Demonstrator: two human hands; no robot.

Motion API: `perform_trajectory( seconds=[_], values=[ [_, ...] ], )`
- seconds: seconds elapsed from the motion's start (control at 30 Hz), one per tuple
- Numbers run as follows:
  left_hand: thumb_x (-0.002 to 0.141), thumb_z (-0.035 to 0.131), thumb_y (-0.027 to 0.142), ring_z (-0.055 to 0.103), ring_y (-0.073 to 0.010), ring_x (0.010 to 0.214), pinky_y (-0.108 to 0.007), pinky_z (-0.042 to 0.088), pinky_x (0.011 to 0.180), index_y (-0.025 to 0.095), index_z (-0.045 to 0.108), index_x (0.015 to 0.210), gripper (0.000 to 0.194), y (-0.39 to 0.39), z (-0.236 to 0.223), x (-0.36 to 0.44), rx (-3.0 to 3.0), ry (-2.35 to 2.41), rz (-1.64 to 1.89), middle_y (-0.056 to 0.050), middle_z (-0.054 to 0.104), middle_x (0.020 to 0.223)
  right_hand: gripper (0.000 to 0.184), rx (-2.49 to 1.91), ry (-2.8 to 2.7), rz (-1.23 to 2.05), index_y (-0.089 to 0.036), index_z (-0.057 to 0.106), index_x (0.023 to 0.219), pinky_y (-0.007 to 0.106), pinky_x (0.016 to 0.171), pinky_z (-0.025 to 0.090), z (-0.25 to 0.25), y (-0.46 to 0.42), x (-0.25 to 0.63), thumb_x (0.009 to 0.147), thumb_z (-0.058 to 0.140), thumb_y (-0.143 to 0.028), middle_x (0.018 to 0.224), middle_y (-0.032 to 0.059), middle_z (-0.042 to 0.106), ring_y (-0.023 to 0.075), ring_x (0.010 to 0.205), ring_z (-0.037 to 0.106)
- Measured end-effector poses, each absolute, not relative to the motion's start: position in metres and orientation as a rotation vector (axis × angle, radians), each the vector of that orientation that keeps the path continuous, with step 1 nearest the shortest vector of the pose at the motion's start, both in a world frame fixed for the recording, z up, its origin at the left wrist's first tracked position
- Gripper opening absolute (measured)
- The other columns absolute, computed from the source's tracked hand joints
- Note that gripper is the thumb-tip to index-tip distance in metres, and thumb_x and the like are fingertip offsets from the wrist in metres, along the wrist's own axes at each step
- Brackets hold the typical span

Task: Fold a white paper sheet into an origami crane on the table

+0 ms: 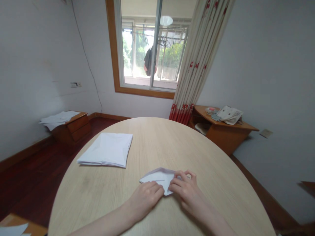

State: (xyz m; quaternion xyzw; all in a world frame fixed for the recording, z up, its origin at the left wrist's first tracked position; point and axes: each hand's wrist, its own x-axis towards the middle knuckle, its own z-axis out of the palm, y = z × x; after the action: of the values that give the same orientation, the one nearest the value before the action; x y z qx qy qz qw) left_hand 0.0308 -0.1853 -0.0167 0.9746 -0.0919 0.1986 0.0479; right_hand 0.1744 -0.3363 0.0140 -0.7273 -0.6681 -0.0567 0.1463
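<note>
A folded sheet of white paper lies on the round table near its front, with creases and a raised far edge. My left hand rests on the paper's near left part, fingers closed together and pressing on it. At the paper's right side, my right hand has its fingers bent around the edge, gripping it. Both hands cover parts of the near and right edges, and the left fingertips are partly hidden.
A stack of white paper sits on the left of the round wooden table. Behind stand a small drawer cabinet with papers on it and a corner shelf holding a cloth bag. A curtain hangs beside the window.
</note>
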Motion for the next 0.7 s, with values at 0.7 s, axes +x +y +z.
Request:
perform_trajectory(
  seconds=[0.7],
  values=[
    [0.089, 0.05, 0.008, 0.057, -0.0218, 0.072, -0.033, 0.044, 0.062, 0.015, 0.053, 0.084, 0.01, -0.1939, -0.0164, 0.0285, 3.105, -0.219, 0.63, -0.004, 0.062, 0.08, 0.03, -2.364, -2.034, -0.151, -0.02, 0.06, 0.082, 0.04, 0.091, 0.024, 0.0204, -0.3353, 0.1696, 0.068, 0.053, 0.005, 0.095, 0.0013, 0.068, 0.0221, 0.101, 0.052]
  ],
)
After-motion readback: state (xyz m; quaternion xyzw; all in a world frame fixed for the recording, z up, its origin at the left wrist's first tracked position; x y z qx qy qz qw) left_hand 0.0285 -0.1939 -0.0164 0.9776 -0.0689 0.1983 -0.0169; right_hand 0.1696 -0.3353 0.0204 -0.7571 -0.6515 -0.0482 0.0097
